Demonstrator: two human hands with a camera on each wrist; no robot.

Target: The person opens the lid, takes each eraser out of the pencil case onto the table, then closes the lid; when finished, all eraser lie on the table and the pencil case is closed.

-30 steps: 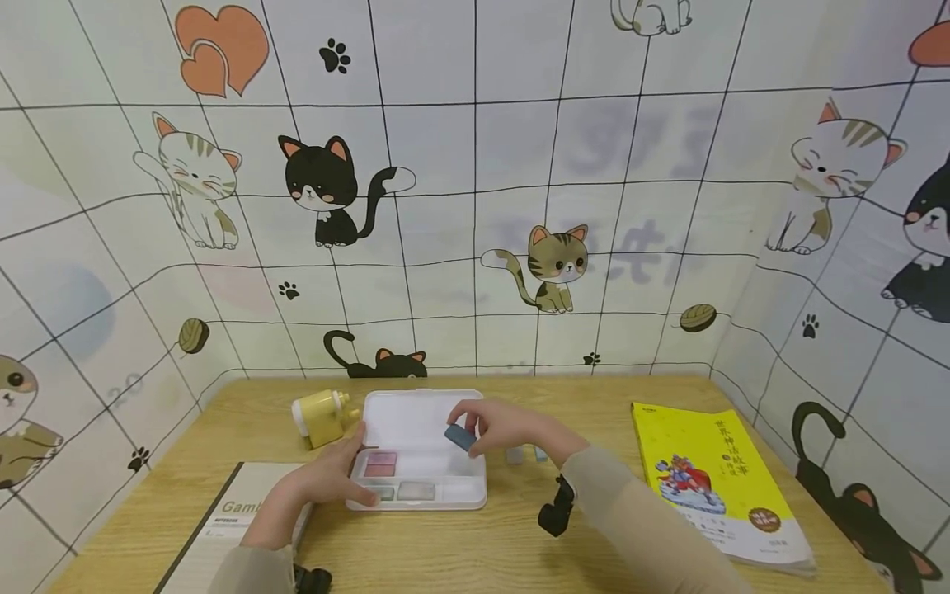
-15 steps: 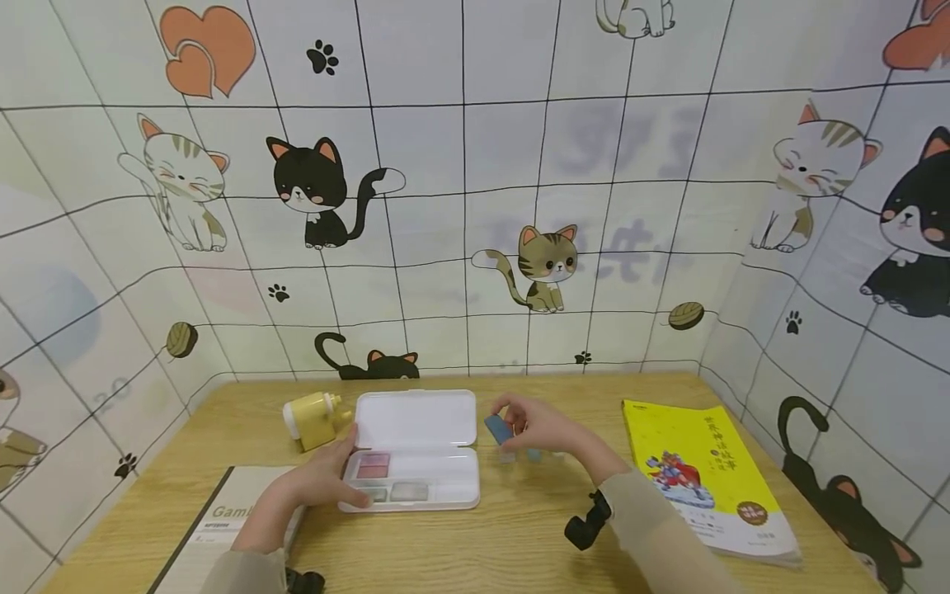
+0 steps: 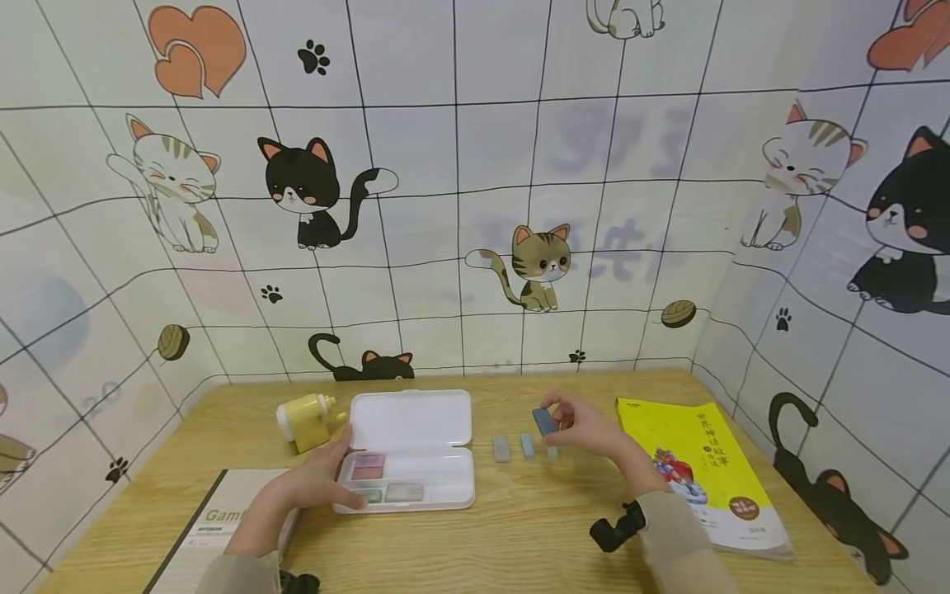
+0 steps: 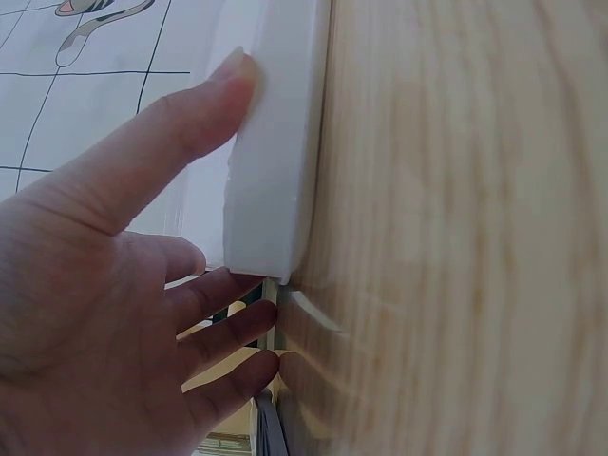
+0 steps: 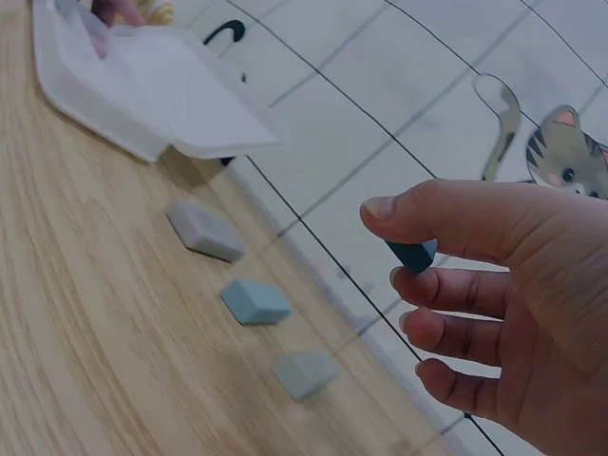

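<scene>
An open white plastic case (image 3: 411, 419) lies on the table, lid folded back. My left hand (image 3: 315, 478) rests at its left side, with the thumb on the front rim and fairly straight fingers along the side. Between thumb and fingertips my right hand (image 3: 586, 429) pinches a dark blue eraser (image 3: 544, 421), raised above the table. Below it stand a grey eraser (image 3: 501, 450), a light blue one (image 3: 527, 446) and a pale green one (image 5: 306, 374), in a row right of the case. Inside the case sit pink erasers (image 3: 369, 467) and a long grey block (image 3: 404, 492).
Behind my left hand lies a yellow object with a white end (image 3: 306, 419). A notebook (image 3: 215, 520) is at the front left, partly under my left forearm. On the right lies a yellow book (image 3: 675, 429). A cat-patterned cloth (image 3: 416, 206) hangs behind the table.
My right hand has carried the dark blue eraser rightward, from over the case to above the pale green eraser. My left hand has stayed at the case. The head view has turned slightly right.
</scene>
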